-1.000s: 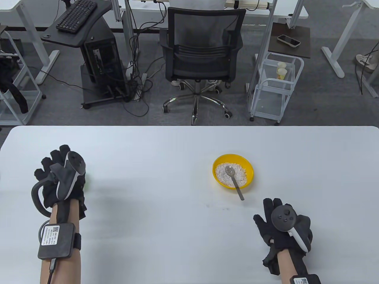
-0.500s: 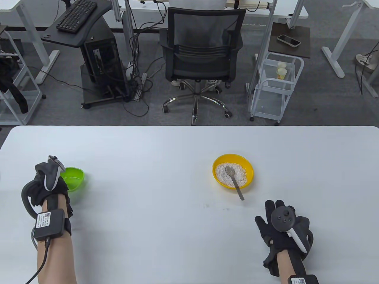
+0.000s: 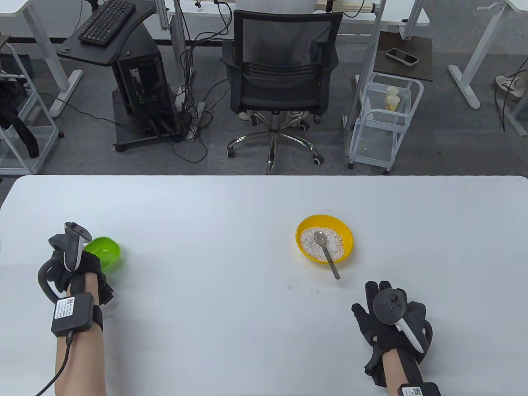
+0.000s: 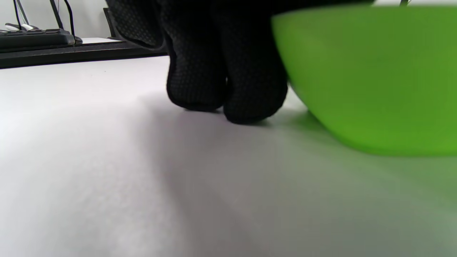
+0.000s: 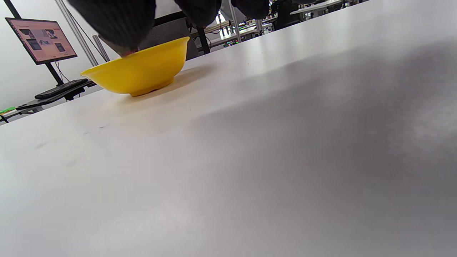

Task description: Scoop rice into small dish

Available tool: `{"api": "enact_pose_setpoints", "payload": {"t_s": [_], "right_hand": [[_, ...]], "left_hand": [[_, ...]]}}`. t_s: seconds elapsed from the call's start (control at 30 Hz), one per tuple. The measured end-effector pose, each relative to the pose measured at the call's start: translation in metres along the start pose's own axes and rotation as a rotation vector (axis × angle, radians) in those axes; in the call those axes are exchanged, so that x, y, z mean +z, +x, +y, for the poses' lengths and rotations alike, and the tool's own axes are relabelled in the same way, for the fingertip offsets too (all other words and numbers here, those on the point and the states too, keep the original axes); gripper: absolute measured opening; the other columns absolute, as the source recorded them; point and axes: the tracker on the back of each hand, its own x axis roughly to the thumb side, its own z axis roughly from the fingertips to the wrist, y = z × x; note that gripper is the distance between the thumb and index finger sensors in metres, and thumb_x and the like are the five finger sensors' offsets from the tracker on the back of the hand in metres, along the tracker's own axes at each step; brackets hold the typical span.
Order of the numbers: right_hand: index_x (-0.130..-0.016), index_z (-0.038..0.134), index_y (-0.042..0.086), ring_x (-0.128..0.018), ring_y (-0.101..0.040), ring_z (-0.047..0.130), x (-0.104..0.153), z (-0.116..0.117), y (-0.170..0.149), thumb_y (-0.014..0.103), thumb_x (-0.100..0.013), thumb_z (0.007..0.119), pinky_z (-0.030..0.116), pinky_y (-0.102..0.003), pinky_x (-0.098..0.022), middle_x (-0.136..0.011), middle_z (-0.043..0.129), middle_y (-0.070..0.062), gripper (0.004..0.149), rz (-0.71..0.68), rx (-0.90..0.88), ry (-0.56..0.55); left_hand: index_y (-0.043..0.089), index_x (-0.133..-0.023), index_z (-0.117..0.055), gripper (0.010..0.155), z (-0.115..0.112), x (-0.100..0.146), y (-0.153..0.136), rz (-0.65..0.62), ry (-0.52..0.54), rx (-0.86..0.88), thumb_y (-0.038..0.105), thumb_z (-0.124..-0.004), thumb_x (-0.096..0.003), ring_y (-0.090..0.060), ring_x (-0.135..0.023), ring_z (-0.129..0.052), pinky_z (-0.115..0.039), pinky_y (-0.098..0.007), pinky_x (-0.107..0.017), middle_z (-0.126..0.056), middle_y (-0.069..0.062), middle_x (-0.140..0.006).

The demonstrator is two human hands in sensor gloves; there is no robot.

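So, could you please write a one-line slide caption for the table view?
Left hand at the green dish; right hand rests near the spoon in the yellow rice bowl.

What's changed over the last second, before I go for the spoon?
The left hand pulled back toward the near edge and turned on its side, uncovering the green dish, which it now grips by the rim and has tilted and nudged slightly rightward. The right hand barely shifted, flat on the table. Yellow bowl, rice and spoon stayed put.
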Motion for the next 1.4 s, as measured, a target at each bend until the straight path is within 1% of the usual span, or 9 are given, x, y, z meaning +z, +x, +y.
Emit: {"api": "enact_pose_setpoints", "payload": {"t_s": [0.13, 0.27, 0.47, 0.57, 0.67, 0.8, 0.9, 1.03, 1.4], "right_hand": [[-0.115, 0.036, 0.016, -0.105, -0.059, 0.021, 0.001, -0.001, 0.0, 0.047, -0.059, 0.064, 0.014, -0.081, -0.059, -0.121, 0.028, -0.022, 0.07, 0.006, -0.005, 0.0], [-0.115, 0.037, 0.015, -0.105, -0.059, 0.021, 0.001, -0.001, 0.0, 0.047, -0.059, 0.064, 0.014, -0.081, -0.059, -0.121, 0.028, -0.023, 0.07, 0.001, -0.004, -0.007], [-0.115, 0.037, 0.015, -0.105, -0.059, 0.021, 0.0, 0.0, 0.001, 0.047, -0.059, 0.064, 0.014, -0.081, -0.059, -0.121, 0.028, -0.023, 0.07, 0.0, 0.002, -0.004], [-0.115, 0.037, 0.015, -0.105, -0.059, 0.021, 0.001, -0.001, 0.002, 0.047, -0.059, 0.064, 0.014, -0.081, -0.059, -0.121, 0.028, -0.023, 0.07, -0.002, 0.01, -0.007], [-0.115, 0.037, 0.015, -0.105, -0.059, 0.021, 0.001, 0.0, 0.002, 0.047, -0.059, 0.064, 0.015, -0.082, -0.059, -0.121, 0.028, -0.023, 0.071, -0.009, 0.012, -0.007], [-0.115, 0.037, 0.015, -0.104, -0.06, 0.021, 0.002, 0.0, 0.003, 0.047, -0.059, 0.065, 0.015, -0.082, -0.059, -0.121, 0.028, -0.024, 0.071, -0.011, 0.024, -0.001], [-0.115, 0.036, 0.015, -0.104, -0.06, 0.021, 0.002, 0.001, 0.004, 0.047, -0.059, 0.065, 0.015, -0.082, -0.059, -0.121, 0.028, -0.024, 0.071, -0.016, 0.028, -0.001], [-0.115, 0.036, 0.015, -0.104, -0.06, 0.021, 0.002, 0.001, 0.006, 0.047, -0.059, 0.064, 0.015, -0.082, -0.059, -0.121, 0.028, -0.024, 0.071, -0.022, 0.035, 0.001], [-0.115, 0.036, 0.016, -0.104, -0.059, 0.021, 0.002, 0.002, 0.007, 0.047, -0.059, 0.064, 0.015, -0.082, -0.059, -0.121, 0.028, -0.024, 0.071, -0.031, 0.036, 0.003]], "left_hand": [[0.023, -0.096, -0.074, 0.046, 0.008, 0.013, 0.011, -0.075, 0.039, 0.01, 0.038, -0.073, -0.0515, -0.011, -0.064, -0.106, -0.067, -0.048, -0.077, -0.11, 0.011, -0.056], [0.024, -0.096, -0.074, 0.046, 0.021, 0.055, 0.043, -0.314, 0.033, 0.126, 0.038, -0.073, -0.0514, -0.013, -0.063, -0.104, -0.068, -0.048, -0.076, -0.109, 0.01, -0.057], [0.024, -0.096, -0.074, 0.046, 0.034, 0.149, 0.101, -0.619, 0.038, 0.133, 0.038, -0.073, -0.0515, -0.013, -0.063, -0.104, -0.068, -0.048, -0.075, -0.109, 0.01, -0.057], [0.024, -0.096, -0.073, 0.047, 0.034, 0.207, 0.128, -0.774, 0.032, 0.105, 0.038, -0.073, -0.0515, -0.013, -0.064, -0.104, -0.068, -0.048, -0.075, -0.109, 0.011, -0.057], [0.025, -0.096, -0.073, 0.047, 0.023, 0.257, 0.148, -0.899, 0.005, 0.032, 0.038, -0.073, -0.0517, -0.012, -0.064, -0.104, -0.068, -0.048, -0.075, -0.109, 0.011, -0.057], [0.024, -0.096, -0.073, 0.047, 0.0, 0.3, 0.169, -0.987, -0.015, -0.048, 0.038, -0.073, -0.0516, -0.013, -0.064, -0.104, -0.068, -0.048, -0.075, -0.109, 0.011, -0.057], [0.025, -0.096, -0.073, 0.047, -0.018, 0.321, 0.182, -1.017, -0.003, -0.118, 0.038, -0.073, -0.0515, -0.012, -0.063, -0.104, -0.069, -0.048, -0.075, -0.109, 0.011, -0.057], [0.025, -0.096, -0.073, 0.047, -0.038, 0.337, 0.192, -1.047, -0.004, -0.179, 0.038, -0.073, -0.0515, -0.012, -0.064, -0.105, -0.069, -0.048, -0.075, -0.109, 0.011, -0.057], [0.025, -0.097, -0.073, 0.047, -0.059, 0.341, 0.198, -1.035, -0.02, -0.206, 0.038, -0.073, -0.0512, -0.013, -0.064, -0.106, -0.069, -0.048, -0.075, -0.11, 0.011, -0.058]]}}
